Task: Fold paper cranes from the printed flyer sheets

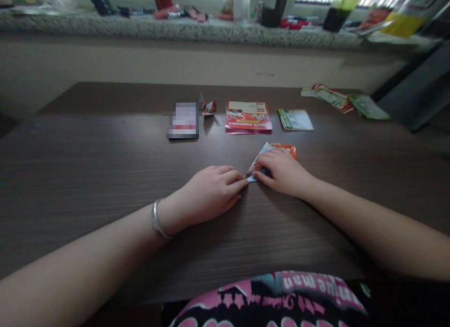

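A folded sheet of printed paper (pixel 290 149), white and orange, lies on the dark wooden table. My left hand (pixel 218 191), with a silver bangle at the wrist, pinches its pointed left corner between closed fingers. Over the sheet's middle, my right hand (pixel 283 172) is curled, fingers pressing it to the table and hiding much of it. Beyond the hands lie a stack of red and yellow leaflets (pixel 249 120) and a smaller green and white stack (pixel 296 120). A small folded paper piece (pixel 210 107) stands left of the leaflets.
A dark-edged rectangular device (pixel 184 120), its face blurred out, lies back left. More green and red leaflets (pixel 333 98) are spread at the table's back right. Bottles and small items crowd the granite windowsill (pixel 211 33) behind. A printed pink and black garment (pixel 274 299) shows at the front edge.
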A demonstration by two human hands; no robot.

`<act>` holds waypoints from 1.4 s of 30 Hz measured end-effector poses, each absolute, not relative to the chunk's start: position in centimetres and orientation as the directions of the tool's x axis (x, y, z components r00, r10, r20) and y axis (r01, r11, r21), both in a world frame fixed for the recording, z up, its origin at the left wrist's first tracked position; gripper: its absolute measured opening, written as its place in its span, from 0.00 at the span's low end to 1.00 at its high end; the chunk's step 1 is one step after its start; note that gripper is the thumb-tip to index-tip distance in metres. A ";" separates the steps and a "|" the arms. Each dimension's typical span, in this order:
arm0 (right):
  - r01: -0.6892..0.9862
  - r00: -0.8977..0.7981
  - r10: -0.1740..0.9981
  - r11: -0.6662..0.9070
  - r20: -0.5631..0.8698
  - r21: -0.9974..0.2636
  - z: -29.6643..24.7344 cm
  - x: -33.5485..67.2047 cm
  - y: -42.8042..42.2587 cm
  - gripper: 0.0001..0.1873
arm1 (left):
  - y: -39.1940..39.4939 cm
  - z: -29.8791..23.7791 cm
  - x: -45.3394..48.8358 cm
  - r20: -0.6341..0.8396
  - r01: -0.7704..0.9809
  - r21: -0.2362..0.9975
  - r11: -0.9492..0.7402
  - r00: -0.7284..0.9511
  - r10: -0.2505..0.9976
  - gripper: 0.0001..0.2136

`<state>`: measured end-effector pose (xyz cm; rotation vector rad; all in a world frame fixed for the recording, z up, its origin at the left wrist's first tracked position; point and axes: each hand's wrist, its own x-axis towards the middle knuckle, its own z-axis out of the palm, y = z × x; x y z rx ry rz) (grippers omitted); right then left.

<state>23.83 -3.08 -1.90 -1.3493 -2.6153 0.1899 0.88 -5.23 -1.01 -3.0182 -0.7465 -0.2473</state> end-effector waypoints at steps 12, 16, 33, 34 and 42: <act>0.785 -0.567 0.812 0.583 0.135 -0.210 -2.3 24.0 -2.9 0.10 | -5.6 -1.1 0.5 0.146 0.435 -0.115 -0.893 0.897 0.418 0.16; 0.782 -0.574 0.808 0.589 0.135 -0.201 -2.3 24.1 -2.9 0.09 | -5.7 -1.0 0.5 0.135 0.467 -0.062 -0.882 0.879 0.457 0.17; 0.832 -0.533 0.814 0.554 0.230 -0.036 -1.5 24.1 -4.2 0.12 | -4.9 -1.3 0.4 0.195 0.458 0.146 -0.877 0.856 0.479 0.19; 0.815 -0.551 0.800 0.577 0.237 -0.052 -1.4 24.2 -4.3 0.11 | -4.9 -1.2 0.3 0.199 0.451 0.155 -0.879 0.857 0.475 0.18; 0.664 -0.697 0.692 0.722 0.188 -0.195 -1.2 24.6 -4.4 0.09 | -4.9 -1.2 0.5 0.220 0.476 0.247 -0.844 0.821 0.527 0.19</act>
